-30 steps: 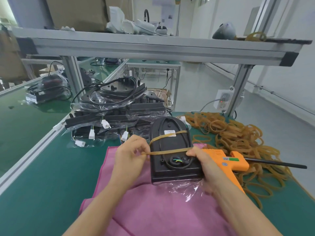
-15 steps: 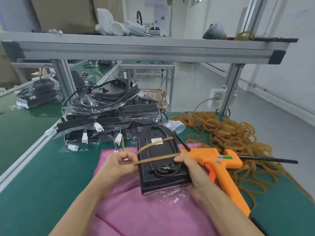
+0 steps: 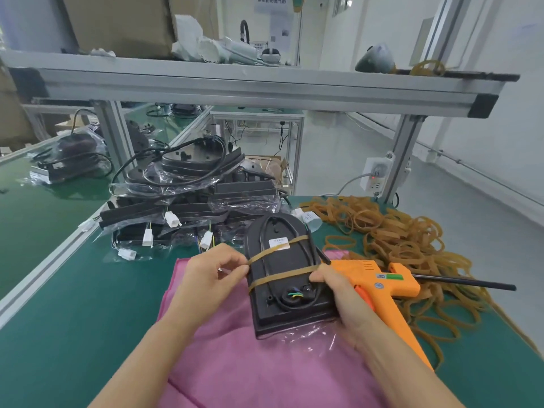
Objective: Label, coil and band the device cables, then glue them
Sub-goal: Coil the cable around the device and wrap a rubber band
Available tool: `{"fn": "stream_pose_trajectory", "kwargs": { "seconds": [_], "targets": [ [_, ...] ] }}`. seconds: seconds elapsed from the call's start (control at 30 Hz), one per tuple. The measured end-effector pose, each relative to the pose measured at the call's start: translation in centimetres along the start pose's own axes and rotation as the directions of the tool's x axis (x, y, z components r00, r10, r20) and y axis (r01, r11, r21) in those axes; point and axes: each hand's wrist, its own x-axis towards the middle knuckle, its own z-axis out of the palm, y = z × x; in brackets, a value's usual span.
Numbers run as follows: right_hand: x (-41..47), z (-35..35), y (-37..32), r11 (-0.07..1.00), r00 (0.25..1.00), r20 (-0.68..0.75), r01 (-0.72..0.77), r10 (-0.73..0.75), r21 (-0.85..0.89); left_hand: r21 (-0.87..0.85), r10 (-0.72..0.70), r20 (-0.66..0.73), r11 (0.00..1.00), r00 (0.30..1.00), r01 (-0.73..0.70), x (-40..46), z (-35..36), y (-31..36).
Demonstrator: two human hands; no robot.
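Black device (image 3: 287, 278) lies underside up on the pink cloth (image 3: 235, 357), partly over a clear plastic bag (image 3: 309, 334), at the near centre of the green bench (image 3: 59, 334). Its cable (image 3: 266, 260) runs in a long loop over the underside; the end with green and yellow wires sits near the lower edge. White label (image 3: 279, 243) is on the upper part, so labelling looks done on this unit. Rubber band (image 3: 282, 275) crosses the device in two passes: one slants over the label, one lies lower across the middle, both over the cable loop. Left hand (image 3: 206, 278) pinches the band between thumb and fingertips at the device's left edge; the band is taut there. Right hand (image 3: 338, 295) grips the device's right edge, fingers curled at the band. Judgement: coiling done, banding in its final stage, the band not yet released and seated. Gluing appears untouched: orange glue gun (image 3: 379, 287) lies on the bench just right of the device, behind the right hand, not held. Loose rubber bands (image 3: 412, 245) lie heaped to the right. Stack of bagged devices (image 3: 182, 201) with white connectors sits behind on the left; whether those are finished or waiting, cannot tell. A wall socket (image 3: 376, 175) is mounted on the frame post beyond.
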Motion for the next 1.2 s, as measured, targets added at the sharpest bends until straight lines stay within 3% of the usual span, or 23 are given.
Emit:
{"fn": "stream_pose_trajectory", "kwargs": {
  "seconds": [0.07, 0.23, 0.37, 0.43, 0.5, 0.53, 0.57, 0.63, 0.73, 0.87, 0.97, 1.07, 1.2],
  "targets": [
    [-0.3, 0.3, 0.0, 0.999, 1.000, 0.001, -0.015, 0.015, -0.053, 0.107, 0.005, -0.051, 0.994, 0.999, 0.000, -0.1, 0.3, 0.0],
    [-0.4, 1.2, -0.1, 0.999, 1.000, 0.018, -0.023, 0.024, -0.049, 0.044, -0.151, -0.237, 0.985, 0.960, 0.166, 0.9, 0.8, -0.4],
    [-0.2, 1.1, -0.2, 1.000, 1.000, 0.018, -0.013, 0.013, -0.011, 0.044, -0.147, -0.203, 0.986, 0.968, 0.159, 0.8, 0.5, -0.5],
    [-0.2, 1.0, -0.2, 1.000, 1.000, 0.004, -0.017, 0.017, 0.016, -0.078, -0.247, -0.157, 0.968, 0.956, 0.238, 0.4, 0.5, -0.6],
    [-0.1, 0.8, -0.1, 0.998, 1.000, -0.004, -0.017, 0.018, 0.053, -0.379, -0.443, -0.028, 0.834, 0.896, 0.400, -0.4, 0.9, -0.3],
    [-0.2, 0.8, -0.1, 0.998, 1.000, -0.011, -0.015, 0.015, 0.063, -0.520, -0.514, 0.128, 0.693, 0.848, 0.499, -0.8, 1.2, -0.1],
    [-0.2, 0.8, -0.2, 0.998, 1.000, -0.014, -0.004, 0.005, 0.057, -0.600, -0.526, 0.308, 0.539, 0.793, 0.591, -1.3, 1.6, 0.3],
    [-0.4, 1.0, -0.6, 0.999, 1.000, -0.010, 0.030, -0.030, 0.011, -0.656, -0.453, 0.497, 0.363, 0.740, 0.662, -1.9, 2.2, 1.2],
    [-0.8, 1.3, -1.0, 0.998, 0.997, 0.036, 0.063, -0.061, -0.032, -0.728, -0.479, 0.466, 0.270, 0.744, 0.630, -2.0, 3.0, 1.8],
    [-1.0, 1.3, -0.7, 0.997, 0.998, 0.040, 0.045, -0.042, -0.068, -0.761, -0.591, 0.430, 0.170, 0.683, 0.626, -1.9, 3.9, 2.2],
    [-1.0, 1.3, -0.4, 0.985, 0.998, 0.052, 0.031, -0.023, -0.172, -0.744, -0.662, 0.375, 0.202, 0.649, 0.637, -1.8, 4.4, 2.2],
    [-1.3, 0.9, -0.9, 0.854, 0.992, 0.004, 0.108, -0.123, -0.509, -0.733, -0.684, 0.347, 0.229, 0.641, 0.641, -2.0, 4.5, 1.7],
    [-1.6, -2.2, -1.6, 0.480, 0.890, -0.119, 0.121, -0.440, -0.869, -0.692, -0.693, 0.342, 0.271, 0.634, 0.669, -2.3, 4.1, 0.8]
  ]
}}
